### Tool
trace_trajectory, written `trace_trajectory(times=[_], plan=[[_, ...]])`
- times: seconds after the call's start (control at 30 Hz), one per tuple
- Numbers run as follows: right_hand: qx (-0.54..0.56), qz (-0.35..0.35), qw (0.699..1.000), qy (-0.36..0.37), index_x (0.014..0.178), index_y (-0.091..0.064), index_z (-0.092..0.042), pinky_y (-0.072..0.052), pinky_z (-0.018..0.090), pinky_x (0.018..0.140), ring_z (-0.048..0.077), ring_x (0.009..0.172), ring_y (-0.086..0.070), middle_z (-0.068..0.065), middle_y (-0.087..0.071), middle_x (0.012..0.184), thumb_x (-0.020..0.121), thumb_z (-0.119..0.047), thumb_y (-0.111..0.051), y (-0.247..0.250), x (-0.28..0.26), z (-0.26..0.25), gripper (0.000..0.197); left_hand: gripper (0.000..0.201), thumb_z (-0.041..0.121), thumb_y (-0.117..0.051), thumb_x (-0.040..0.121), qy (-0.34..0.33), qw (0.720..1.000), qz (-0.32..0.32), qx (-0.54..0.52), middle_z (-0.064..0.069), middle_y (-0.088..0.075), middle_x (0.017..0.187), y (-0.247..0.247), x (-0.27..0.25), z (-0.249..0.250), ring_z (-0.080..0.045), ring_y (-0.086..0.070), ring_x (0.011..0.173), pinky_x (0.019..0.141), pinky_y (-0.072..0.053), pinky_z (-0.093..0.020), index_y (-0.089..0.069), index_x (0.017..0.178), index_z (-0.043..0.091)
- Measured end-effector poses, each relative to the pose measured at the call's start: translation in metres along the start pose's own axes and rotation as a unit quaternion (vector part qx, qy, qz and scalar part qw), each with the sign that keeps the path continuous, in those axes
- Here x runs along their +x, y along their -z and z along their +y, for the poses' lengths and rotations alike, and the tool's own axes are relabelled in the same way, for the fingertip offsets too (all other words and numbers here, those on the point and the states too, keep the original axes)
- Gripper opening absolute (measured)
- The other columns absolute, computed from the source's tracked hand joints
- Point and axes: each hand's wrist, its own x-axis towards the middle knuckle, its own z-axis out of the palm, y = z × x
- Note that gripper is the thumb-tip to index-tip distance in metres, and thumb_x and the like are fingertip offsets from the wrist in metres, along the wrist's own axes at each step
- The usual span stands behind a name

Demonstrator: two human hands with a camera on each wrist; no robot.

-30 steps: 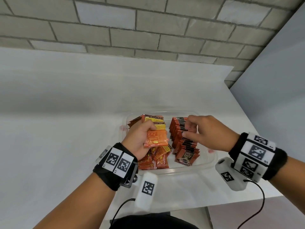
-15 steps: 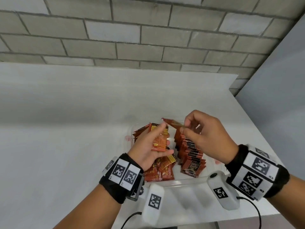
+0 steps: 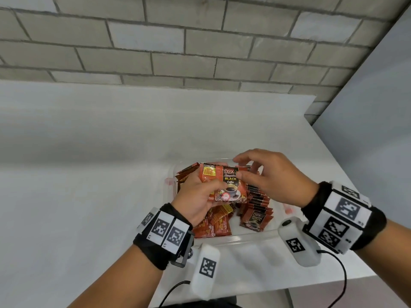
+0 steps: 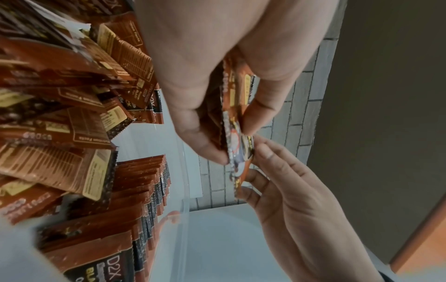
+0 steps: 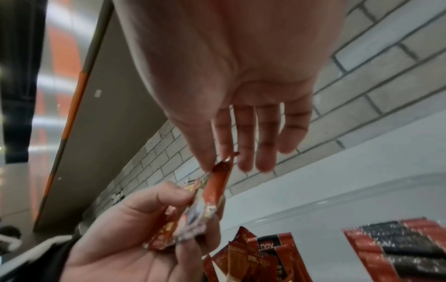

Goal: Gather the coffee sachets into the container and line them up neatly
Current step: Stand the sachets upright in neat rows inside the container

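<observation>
Small stack of red-brown foil coffee sachets [image 3: 224,185], front one printed "D2X Black Coffee", held up above the clear plastic container [image 3: 255,235]. Left hand [image 3: 198,196] grips the stack, thumb on the front face, fingers curled behind. Right hand [image 3: 273,176] pinches the front sachet's top right corner btwn thumb and forefinger; its other fingers [image 5: 265,145] are straight and spread. In the container: a neat upright row of same sachets [image 3: 255,210] on the right, label sides facing the person, and a loose, messy heap of sachets [image 3: 215,223] on the left, yellow back panels showing. Container sits on the white table [image 3: 89,174], near its front right corner, w/ a grey brick wall [image 3: 200,41] behind.
</observation>
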Motion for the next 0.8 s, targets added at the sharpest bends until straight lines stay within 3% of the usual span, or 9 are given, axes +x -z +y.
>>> trace_trajectory(times=[0.07, 0.13, 0.33, 0.43, 0.53, 0.63, 0.67, 0.73, 0.8], plan=[[0.023, -0.060, 0.997, -0.033, 0.118, -0.062, -0.026, -0.045, 0.018, 0.073, 0.007, 0.081, -0.060, -0.010, -0.065, 0.097, 0.088, -0.030, -0.064, 0.001, 0.001, -0.001, 0.029, 0.032, -0.012, -0.058, 0.081, 0.001, 1.000, 0.002, 0.007, -0.009, -0.070, 0.090, 0.000, 0.001, -0.001, -0.025, -0.070, 0.081, 0.079, -0.054, -0.046, -0.059, 0.107, 0.008], [0.028, -0.097, 0.994, -0.049, 0.118, -0.062, -0.027, -0.045, 0.016, 0.072, 0.003, 0.080, -0.059, -0.011, -0.065, 0.090, 0.089, -0.029, -0.064, 0.003, 0.002, 0.000, 0.029, 0.034, -0.011, -0.058, 0.081, 0.005, 1.000, 0.005, 0.007, -0.010, -0.069, 0.090, 0.000, 0.001, -0.002, -0.024, -0.070, 0.080, 0.072, -0.057, -0.041, -0.059, 0.109, 0.009], [0.042, -0.160, 0.985, -0.058, 0.100, -0.066, -0.024, -0.041, 0.008, 0.063, -0.005, 0.067, -0.055, -0.012, -0.066, 0.082, 0.088, -0.021, -0.066, 0.011, -0.008, 0.005, 0.013, 0.024, 0.000, -0.063, 0.084, 0.013, 0.999, 0.038, -0.003, -0.008, -0.067, 0.089, 0.002, 0.004, -0.001, -0.019, -0.066, 0.080, 0.070, -0.054, -0.035, -0.060, 0.106, 0.010], [0.014, -0.163, 0.983, -0.079, 0.096, -0.064, -0.020, -0.041, 0.010, 0.053, -0.001, 0.065, -0.054, -0.010, -0.061, 0.080, 0.087, -0.021, -0.067, 0.013, -0.019, 0.013, 0.010, 0.023, 0.006, -0.066, 0.083, 0.018, 0.998, 0.060, -0.004, -0.011, -0.062, 0.097, 0.007, 0.006, -0.001, -0.017, -0.062, 0.077, 0.066, -0.051, -0.031, -0.060, 0.105, 0.009], [-0.058, -0.190, 0.976, -0.088, 0.086, -0.059, -0.027, -0.039, 0.015, 0.061, 0.001, 0.074, -0.050, -0.006, -0.063, 0.085, 0.085, -0.025, -0.068, 0.007, -0.030, 0.027, 0.010, 0.030, 0.008, -0.066, 0.082, 0.017, 0.998, 0.063, -0.008, -0.013, -0.061, 0.099, 0.009, 0.007, -0.002, -0.015, -0.062, 0.074, 0.064, -0.053, -0.030, -0.059, 0.111, 0.006], [-0.094, -0.230, 0.963, -0.103, 0.081, -0.055, -0.032, -0.033, 0.009, 0.065, -0.009, 0.080, -0.044, -0.005, -0.067, 0.086, 0.085, -0.027, -0.069, -0.005, -0.038, 0.040, 0.015, 0.029, 0.008, -0.066, 0.082, 0.019, 0.998, 0.064, -0.008, -0.012, -0.061, 0.096, 0.008, 0.008, -0.001, -0.015, -0.063, 0.072, 0.060, -0.054, -0.029, -0.059, 0.110, 0.005], [-0.103, -0.236, 0.960, -0.107, 0.083, -0.057, -0.028, -0.035, 0.010, 0.067, -0.006, 0.080, -0.050, -0.005, -0.068, 0.086, 0.084, -0.026, -0.069, -0.008, -0.039, 0.042, 0.013, 0.028, 0.008, -0.066, 0.082, 0.021, 0.998, 0.064, -0.007, -0.012, -0.061, 0.096, 0.008, 0.008, -0.001, -0.015, -0.063, 0.073, 0.060, -0.053, -0.029, -0.059, 0.109, 0.006], [-0.135, -0.240, 0.954, -0.117, 0.086, -0.060, -0.024, -0.045, 0.021, 0.071, 0.009, 0.080, -0.060, -0.005, -0.068, 0.086, 0.084, -0.027, -0.069, -0.013, -0.041, 0.045, 0.010, 0.027, 0.009, -0.066, 0.081, 0.024, 0.998, 0.065, -0.003, -0.011, -0.062, 0.095, 0.008, 0.009, -0.001, -0.016, -0.063, 0.074, 0.061, -0.054, -0.030, -0.060, 0.107, 0.007], [-0.179, -0.245, 0.945, -0.123, 0.089, -0.061, -0.022, -0.047, 0.028, 0.068, 0.016, 0.079, -0.060, -0.006, -0.064, 0.084, 0.084, -0.028, -0.068, -0.018, -0.040, 0.046, 0.010, 0.027, 0.010, -0.066, 0.081, 0.025, 0.998, 0.066, -0.001, -0.010, -0.063, 0.093, 0.007, 0.009, -0.001, -0.016, -0.063, 0.073, 0.062, -0.054, -0.030, -0.061, 0.107, 0.007]])
